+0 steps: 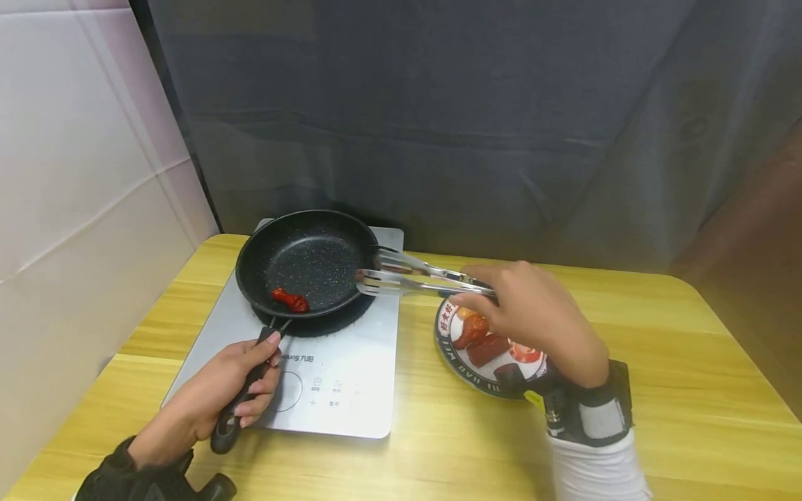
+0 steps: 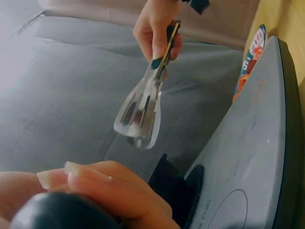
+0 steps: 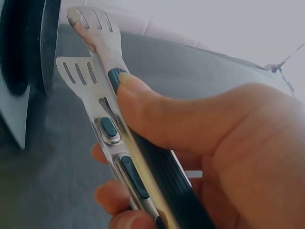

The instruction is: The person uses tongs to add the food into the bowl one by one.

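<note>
My left hand grips the black handle of a dark speckled frying pan, which is over the induction cooker. A small red drumstick-shaped piece lies inside the pan, near the handle side. My right hand holds metal food tongs, thumb along one arm and fingers around the other. Their slotted tips are apart, with no food seen between them, by the pan's right rim. Below the right hand, a printed plate is partly covered by the hand and wrist.
Several food pieces lie on the plate, among them a brown drumstick, a reddish-brown block and a red-and-white slice. Grey cloth hangs behind the wooden table; a pale wall stands at left.
</note>
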The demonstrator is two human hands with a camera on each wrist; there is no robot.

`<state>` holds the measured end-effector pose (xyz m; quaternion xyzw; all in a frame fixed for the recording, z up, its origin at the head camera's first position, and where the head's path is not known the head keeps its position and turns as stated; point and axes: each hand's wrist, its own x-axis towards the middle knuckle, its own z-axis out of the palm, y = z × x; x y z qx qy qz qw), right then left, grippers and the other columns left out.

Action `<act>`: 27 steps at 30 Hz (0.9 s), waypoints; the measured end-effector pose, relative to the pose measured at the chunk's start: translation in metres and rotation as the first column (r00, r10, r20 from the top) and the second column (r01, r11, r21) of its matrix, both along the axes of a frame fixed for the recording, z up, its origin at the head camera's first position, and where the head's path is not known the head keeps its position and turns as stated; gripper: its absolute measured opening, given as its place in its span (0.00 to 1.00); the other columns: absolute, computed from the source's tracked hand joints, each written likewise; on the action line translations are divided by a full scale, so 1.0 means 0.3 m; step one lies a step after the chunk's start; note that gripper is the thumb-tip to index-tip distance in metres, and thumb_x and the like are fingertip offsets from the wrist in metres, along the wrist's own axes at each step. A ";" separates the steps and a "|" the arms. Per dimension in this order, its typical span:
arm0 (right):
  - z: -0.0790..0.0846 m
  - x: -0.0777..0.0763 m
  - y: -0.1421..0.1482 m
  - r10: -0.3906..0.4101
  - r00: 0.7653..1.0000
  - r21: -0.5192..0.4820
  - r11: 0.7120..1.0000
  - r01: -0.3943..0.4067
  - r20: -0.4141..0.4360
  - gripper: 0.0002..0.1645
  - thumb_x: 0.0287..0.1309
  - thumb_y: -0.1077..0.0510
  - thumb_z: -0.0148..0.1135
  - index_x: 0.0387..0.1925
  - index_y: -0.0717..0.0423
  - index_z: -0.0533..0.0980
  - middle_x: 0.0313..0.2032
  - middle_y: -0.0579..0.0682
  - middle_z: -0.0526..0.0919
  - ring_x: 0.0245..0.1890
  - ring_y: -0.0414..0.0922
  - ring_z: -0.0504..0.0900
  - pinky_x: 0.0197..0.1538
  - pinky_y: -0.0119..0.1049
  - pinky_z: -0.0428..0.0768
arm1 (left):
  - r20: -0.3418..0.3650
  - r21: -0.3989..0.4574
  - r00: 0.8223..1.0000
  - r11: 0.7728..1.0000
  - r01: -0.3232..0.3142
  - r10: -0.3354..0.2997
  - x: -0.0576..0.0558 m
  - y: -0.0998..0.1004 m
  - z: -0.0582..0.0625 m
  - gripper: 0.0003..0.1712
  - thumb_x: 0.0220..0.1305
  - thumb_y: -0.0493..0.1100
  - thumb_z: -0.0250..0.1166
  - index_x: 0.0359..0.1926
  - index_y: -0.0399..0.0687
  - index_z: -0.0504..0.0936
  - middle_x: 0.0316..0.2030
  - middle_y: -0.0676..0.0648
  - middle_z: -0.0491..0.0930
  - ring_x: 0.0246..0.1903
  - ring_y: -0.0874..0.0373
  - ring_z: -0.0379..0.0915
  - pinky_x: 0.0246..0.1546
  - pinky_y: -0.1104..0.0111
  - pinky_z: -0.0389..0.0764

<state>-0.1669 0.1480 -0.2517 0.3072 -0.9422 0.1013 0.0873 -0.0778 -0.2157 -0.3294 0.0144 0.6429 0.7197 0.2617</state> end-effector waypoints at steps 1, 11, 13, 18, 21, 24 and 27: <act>0.000 0.002 0.012 -0.006 1.000 0.001 1.000 0.006 0.004 0.23 0.57 0.42 0.66 0.48 0.52 0.80 0.21 0.43 0.77 0.24 0.44 0.74 0.27 0.41 0.75 | 0.003 -0.001 1.000 1.000 -0.002 0.002 0.000 -0.001 0.000 0.23 0.75 0.58 0.43 0.35 0.41 0.60 0.18 0.54 0.59 0.09 0.67 0.56 0.10 0.76 0.66; -0.034 0.006 0.131 -0.070 0.998 0.028 0.997 0.070 0.001 0.26 0.54 0.40 0.68 0.48 0.52 0.81 0.28 0.45 0.81 0.24 0.44 0.74 0.25 0.41 0.74 | -0.011 0.001 1.000 1.000 0.006 -0.006 0.001 0.000 0.001 0.23 0.75 0.57 0.43 0.35 0.41 0.60 0.18 0.54 0.59 0.10 0.67 0.56 0.11 0.76 0.66; -0.043 0.004 0.154 -0.072 0.997 0.030 0.997 0.072 0.016 0.27 0.54 0.39 0.68 0.48 0.52 0.81 0.29 0.46 0.82 0.25 0.44 0.74 0.25 0.40 0.73 | -0.014 0.003 1.000 1.000 0.008 -0.008 0.000 -0.001 0.002 0.23 0.75 0.57 0.43 0.35 0.41 0.60 0.18 0.54 0.59 0.10 0.67 0.56 0.10 0.76 0.66; -0.066 0.000 0.215 -0.090 0.994 0.049 0.995 0.087 0.066 0.30 0.54 0.38 0.67 0.50 0.54 0.80 0.33 0.49 0.84 0.26 0.44 0.74 0.27 0.39 0.72 | -0.009 0.016 1.000 1.000 0.012 -0.011 0.000 -0.004 0.005 0.22 0.76 0.57 0.43 0.36 0.41 0.59 0.18 0.54 0.59 0.10 0.67 0.56 0.10 0.76 0.66; -0.077 -0.005 0.255 -0.101 0.990 0.066 0.993 0.095 0.097 0.32 0.54 0.37 0.66 0.51 0.56 0.80 0.31 0.48 0.83 0.26 0.43 0.73 0.26 0.38 0.71 | -0.006 0.021 1.000 1.000 0.014 -0.014 0.000 -0.005 0.005 0.22 0.76 0.57 0.43 0.36 0.41 0.59 0.18 0.54 0.59 0.10 0.67 0.56 0.11 0.76 0.66; -0.084 -0.007 0.290 -0.102 0.988 0.071 0.993 0.094 0.115 0.34 0.54 0.34 0.65 0.51 0.56 0.80 0.30 0.46 0.82 0.26 0.43 0.72 0.27 0.38 0.71 | -0.004 0.021 1.000 1.000 0.015 -0.015 0.000 -0.003 0.005 0.22 0.76 0.56 0.42 0.36 0.40 0.59 0.18 0.54 0.59 0.10 0.67 0.57 0.11 0.76 0.66; -0.087 -0.004 0.323 -0.098 0.987 0.075 0.993 0.089 0.126 0.32 0.54 0.36 0.65 0.50 0.56 0.80 0.29 0.45 0.81 0.26 0.42 0.72 0.27 0.37 0.70 | -0.002 0.023 1.000 1.000 0.019 -0.019 -0.001 -0.002 0.003 0.22 0.76 0.56 0.42 0.37 0.40 0.59 0.19 0.54 0.60 0.10 0.67 0.57 0.11 0.76 0.66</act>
